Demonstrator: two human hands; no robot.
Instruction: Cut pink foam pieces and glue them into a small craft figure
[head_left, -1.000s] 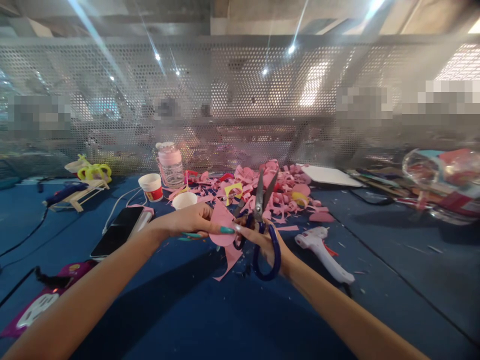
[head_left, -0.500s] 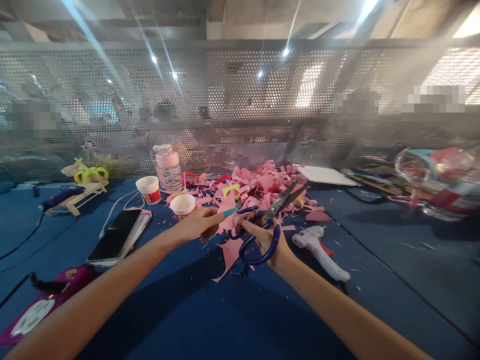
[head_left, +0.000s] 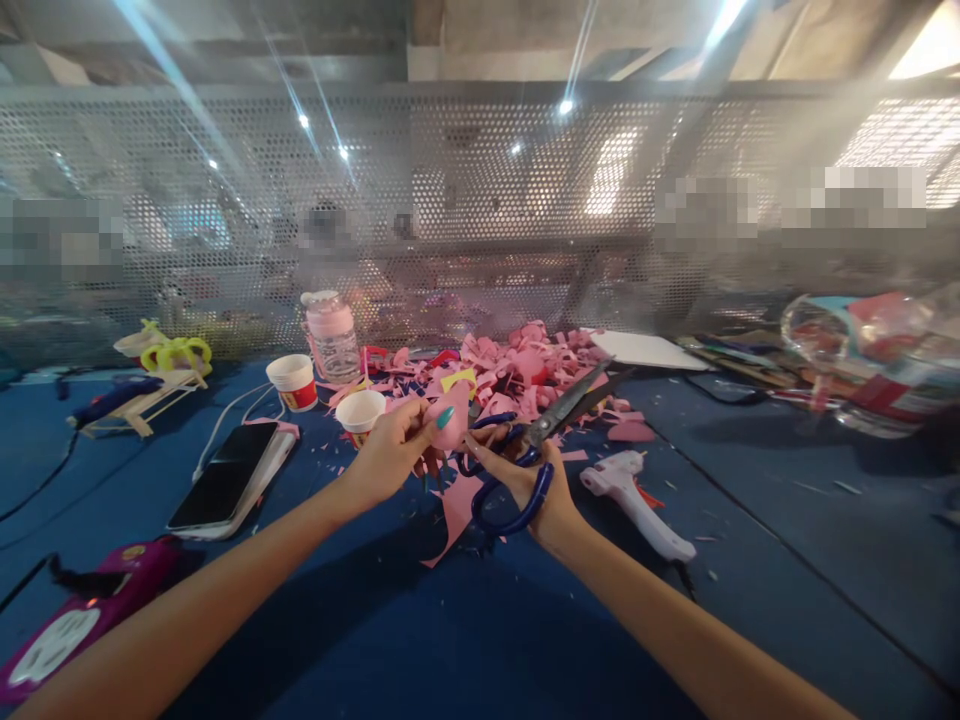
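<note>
My left hand (head_left: 399,442) pinches a piece of pink paper (head_left: 452,417) between thumb and fingers, and the paper looks curved. In my right hand (head_left: 541,490) is a pair of scissors (head_left: 553,418) with dark blue handles, its blades pointing away to the upper right and a little apart. The right hand's fingertips come close to the paper's edge; whether they touch it I cannot tell. Below the hands, a larger pink scrap (head_left: 457,512) lies on the blue table (head_left: 420,640). Behind them spreads a heap of pink paper pieces (head_left: 517,352) with a yellow scrap (head_left: 459,380) in front.
A white glue gun (head_left: 637,505) lies right of my hand. Two paper cups (head_left: 292,383), a pink-topped bottle (head_left: 333,340) and a phone (head_left: 223,477) stand or lie to the left. A purple power strip (head_left: 90,610) is nearer. A perforated metal screen (head_left: 465,200) rises behind.
The pink paper in my left hand has turned and now looks rounded rather than flat. My right fingertips are nearer its lower edge. The scissors remain in the right hand.
</note>
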